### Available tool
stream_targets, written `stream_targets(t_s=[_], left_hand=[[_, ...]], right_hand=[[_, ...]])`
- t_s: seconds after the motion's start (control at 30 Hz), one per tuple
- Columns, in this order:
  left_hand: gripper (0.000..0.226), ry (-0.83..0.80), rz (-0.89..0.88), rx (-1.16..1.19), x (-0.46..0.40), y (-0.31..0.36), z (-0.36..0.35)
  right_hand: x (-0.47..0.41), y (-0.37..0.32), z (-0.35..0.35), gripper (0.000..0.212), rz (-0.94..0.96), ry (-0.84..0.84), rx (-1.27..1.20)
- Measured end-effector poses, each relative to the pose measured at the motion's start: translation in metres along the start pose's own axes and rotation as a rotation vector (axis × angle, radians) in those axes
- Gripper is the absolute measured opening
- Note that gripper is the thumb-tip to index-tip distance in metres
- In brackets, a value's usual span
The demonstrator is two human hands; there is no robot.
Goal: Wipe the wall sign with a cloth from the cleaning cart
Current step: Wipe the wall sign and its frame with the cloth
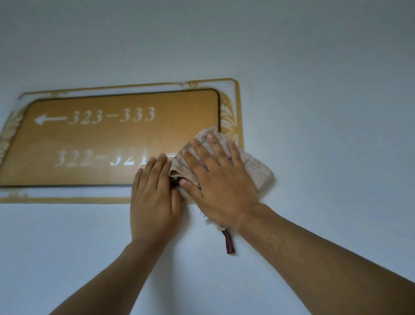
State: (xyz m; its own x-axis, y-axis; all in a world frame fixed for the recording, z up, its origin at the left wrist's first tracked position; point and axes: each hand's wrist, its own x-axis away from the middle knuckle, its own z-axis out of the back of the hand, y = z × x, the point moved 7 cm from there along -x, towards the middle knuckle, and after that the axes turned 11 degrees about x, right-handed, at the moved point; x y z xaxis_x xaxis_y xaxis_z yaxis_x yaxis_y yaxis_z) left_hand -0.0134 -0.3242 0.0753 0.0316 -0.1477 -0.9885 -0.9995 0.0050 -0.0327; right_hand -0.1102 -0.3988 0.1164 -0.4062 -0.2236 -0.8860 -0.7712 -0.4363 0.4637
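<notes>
A gold wall sign with white room numbers and an arrow hangs on the pale wall, framed by a clear plate with a gold border. A beige cloth is pressed flat over the sign's lower right corner under my right hand, whose fingers are spread on it. A dark red tag hangs from the cloth below my wrist. My left hand lies flat against the sign's lower edge, just left of the cloth and touching its edge, fingers together.
Plain pale wall surrounds the sign on all sides. The cleaning cart is out of view.
</notes>
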Motion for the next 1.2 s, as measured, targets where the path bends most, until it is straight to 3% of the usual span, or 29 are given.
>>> stream_targets(t_s=[0.43,0.67,1.2], left_hand=[[0.06,0.058,0.054,-0.017,-0.002,-0.015,0.001],[0.056,0.069,0.042,0.033,0.001,-0.013,0.001],[0.052,0.081,0.035,0.127,0.0,-0.024,0.003]], right_hand=[[-0.02,-0.001,0.0,0.065,0.012,0.035,-0.004],[-0.084,0.019,-0.006,0.065,0.062,-0.023,-0.031],[-0.203,0.038,-0.004,0.069,-0.123,-0.01,-0.066]])
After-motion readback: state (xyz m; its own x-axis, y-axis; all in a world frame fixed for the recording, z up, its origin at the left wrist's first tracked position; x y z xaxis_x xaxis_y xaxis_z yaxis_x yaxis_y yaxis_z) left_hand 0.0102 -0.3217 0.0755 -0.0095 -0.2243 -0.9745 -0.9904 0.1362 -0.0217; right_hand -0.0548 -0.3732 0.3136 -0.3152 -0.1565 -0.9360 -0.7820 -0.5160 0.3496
